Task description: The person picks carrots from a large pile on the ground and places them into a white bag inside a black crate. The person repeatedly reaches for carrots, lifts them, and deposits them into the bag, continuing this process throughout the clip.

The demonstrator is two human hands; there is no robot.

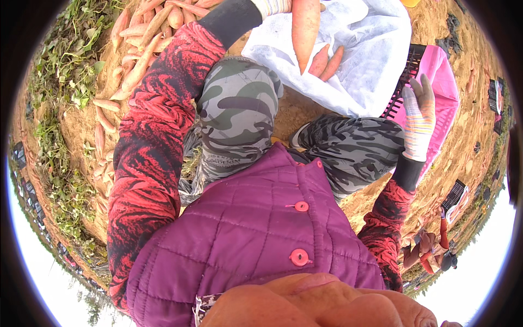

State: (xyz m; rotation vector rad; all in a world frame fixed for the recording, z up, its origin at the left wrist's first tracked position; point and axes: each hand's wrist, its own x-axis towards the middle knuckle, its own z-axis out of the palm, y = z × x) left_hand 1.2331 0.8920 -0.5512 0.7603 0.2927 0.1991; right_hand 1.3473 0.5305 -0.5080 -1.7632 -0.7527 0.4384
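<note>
My left hand [273, 5], in a striped knit glove, is partly cut off by the top edge of the view. It grips a large reddish sweet potato [305, 32], whose pointed end hangs down over a white cloth liner [367, 77]. Two smaller sweet potatoes [327, 63] lie on that liner. Under its right side shows a black plastic crate [398, 92]. Off to the right, my gloved right hand [419, 118] has its fingers extended and apart, holding nothing visible. It is in front of pink sheeting [441, 90] beside the crate; contact is unclear.
Many sweet potatoes [141, 30] are heaped on the soil at the upper left, beside green vines [61, 73]. My camouflage-clad knees [241, 106] flank the near side of the liner. Another lined crate [454, 198] and a bending person [429, 247] are at the right.
</note>
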